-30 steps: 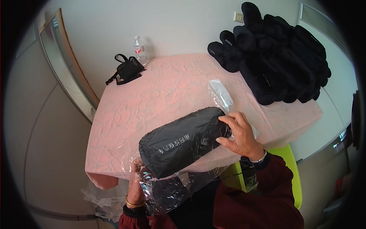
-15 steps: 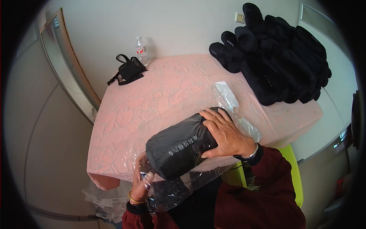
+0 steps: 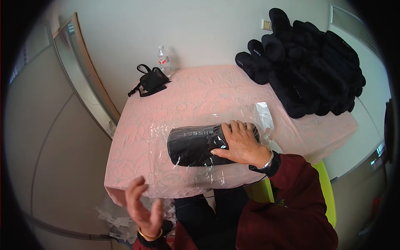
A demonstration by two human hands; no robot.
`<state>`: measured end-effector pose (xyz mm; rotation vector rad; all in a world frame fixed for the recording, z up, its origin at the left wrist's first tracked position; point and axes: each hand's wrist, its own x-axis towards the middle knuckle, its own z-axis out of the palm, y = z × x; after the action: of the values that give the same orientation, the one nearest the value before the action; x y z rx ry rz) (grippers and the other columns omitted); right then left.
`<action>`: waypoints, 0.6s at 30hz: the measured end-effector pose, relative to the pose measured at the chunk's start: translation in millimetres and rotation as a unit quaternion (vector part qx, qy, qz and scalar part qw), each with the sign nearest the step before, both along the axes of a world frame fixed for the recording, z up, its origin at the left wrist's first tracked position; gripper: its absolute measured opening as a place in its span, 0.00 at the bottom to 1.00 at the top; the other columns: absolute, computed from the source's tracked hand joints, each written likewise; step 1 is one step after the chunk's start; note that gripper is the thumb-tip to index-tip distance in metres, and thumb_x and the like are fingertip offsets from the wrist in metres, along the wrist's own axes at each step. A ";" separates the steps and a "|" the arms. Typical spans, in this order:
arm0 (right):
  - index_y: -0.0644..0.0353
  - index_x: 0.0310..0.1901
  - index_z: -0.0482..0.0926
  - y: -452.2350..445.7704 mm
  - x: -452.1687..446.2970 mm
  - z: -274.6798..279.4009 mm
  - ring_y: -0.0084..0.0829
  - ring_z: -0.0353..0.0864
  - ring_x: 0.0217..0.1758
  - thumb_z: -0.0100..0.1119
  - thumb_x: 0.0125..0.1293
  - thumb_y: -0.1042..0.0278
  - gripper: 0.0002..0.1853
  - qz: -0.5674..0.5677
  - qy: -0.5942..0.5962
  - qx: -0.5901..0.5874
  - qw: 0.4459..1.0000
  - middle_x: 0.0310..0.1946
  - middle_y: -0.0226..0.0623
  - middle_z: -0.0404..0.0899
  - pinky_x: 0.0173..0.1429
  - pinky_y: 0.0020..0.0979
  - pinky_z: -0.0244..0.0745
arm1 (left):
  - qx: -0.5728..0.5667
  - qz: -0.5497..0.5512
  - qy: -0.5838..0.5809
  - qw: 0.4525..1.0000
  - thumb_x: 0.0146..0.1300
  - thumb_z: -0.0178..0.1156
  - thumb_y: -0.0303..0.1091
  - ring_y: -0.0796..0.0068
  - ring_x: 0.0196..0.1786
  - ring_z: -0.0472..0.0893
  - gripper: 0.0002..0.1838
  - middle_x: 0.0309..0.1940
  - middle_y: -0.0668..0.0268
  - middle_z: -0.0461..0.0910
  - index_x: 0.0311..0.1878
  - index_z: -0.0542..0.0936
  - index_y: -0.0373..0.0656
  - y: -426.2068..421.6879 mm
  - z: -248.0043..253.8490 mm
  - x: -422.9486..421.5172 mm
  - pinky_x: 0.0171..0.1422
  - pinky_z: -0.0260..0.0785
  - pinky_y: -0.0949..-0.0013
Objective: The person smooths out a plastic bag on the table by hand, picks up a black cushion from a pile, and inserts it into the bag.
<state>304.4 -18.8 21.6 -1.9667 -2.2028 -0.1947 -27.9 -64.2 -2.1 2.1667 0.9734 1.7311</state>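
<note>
A dark, roll-shaped cushion (image 3: 191, 146) with pale printed characters lies across the pink cloth, inside a clear plastic bag (image 3: 158, 139). My right hand (image 3: 241, 143) grips the cushion's right end from above, fingers over the far side and thumb on the near side. Off the table's near left edge is my left hand (image 3: 143, 208), a little blurred. Its fingers are apart and nothing is in them. The bag spreads out around the cushion on the cloth, with a white strip (image 3: 263, 114) at its right end.
Many black cushions (image 3: 312, 71) are piled at the back right. A plastic bottle (image 3: 163, 60) and a black strapped pouch (image 3: 151, 80) stand at the back left of the pink-covered table (image 3: 200, 91). Crumpled clear plastic (image 3: 121, 221) hangs below, left; a yellow-green chair (image 3: 327, 191) is right.
My left hand has let go of the left end and drawn back toward me. The bagged cushion has turned level and lies flatter on the table, my right hand still on it.
</note>
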 end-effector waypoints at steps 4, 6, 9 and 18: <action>0.71 0.69 0.65 -4.3 -7.6 -20.6 0.60 0.64 0.71 0.59 0.65 0.36 0.46 0.027 -0.085 0.074 0.993 0.67 0.65 0.64 0.72 0.61 0.56 | 0.022 -0.193 0.181 0.964 0.52 0.76 0.34 0.44 0.70 0.71 0.37 0.66 0.43 0.71 0.62 0.73 0.28 -11.0 12.8 80.3 0.74 0.63 0.50; 0.73 0.66 0.68 -4.7 -3.3 -30.6 0.60 0.64 0.70 0.62 0.64 0.40 0.43 0.045 -0.137 0.143 0.979 0.67 0.64 0.65 0.71 0.64 0.56 | 0.004 -0.203 0.250 0.947 0.48 0.79 0.35 0.41 0.75 0.65 0.49 0.70 0.42 0.66 0.71 0.65 0.30 -9.3 20.6 128.1 0.79 0.56 0.46; 0.73 0.68 0.67 -21.5 7.0 -19.1 0.59 0.62 0.73 0.64 0.62 0.45 0.43 0.119 -0.069 0.136 0.981 0.69 0.61 0.63 0.73 0.62 0.56 | 0.074 -0.146 0.294 0.942 0.47 0.79 0.40 0.40 0.77 0.62 0.56 0.72 0.43 0.64 0.76 0.59 0.31 19.8 16.8 165.8 0.81 0.52 0.43; 0.64 0.74 0.61 -28.7 46.4 -8.0 0.54 0.60 0.75 0.75 0.53 0.46 0.52 0.202 0.042 0.085 0.975 0.71 0.53 0.63 0.77 0.51 0.56 | 0.051 -0.047 0.409 0.910 0.28 0.84 0.57 0.44 0.72 0.69 0.69 0.67 0.46 0.70 0.74 0.63 0.32 93.1 6.5 148.8 0.80 0.52 0.41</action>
<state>350.8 -47.5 13.5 -1.3778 -2.3804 -0.2273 120.9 28.9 4.4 3.0168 0.8995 0.7969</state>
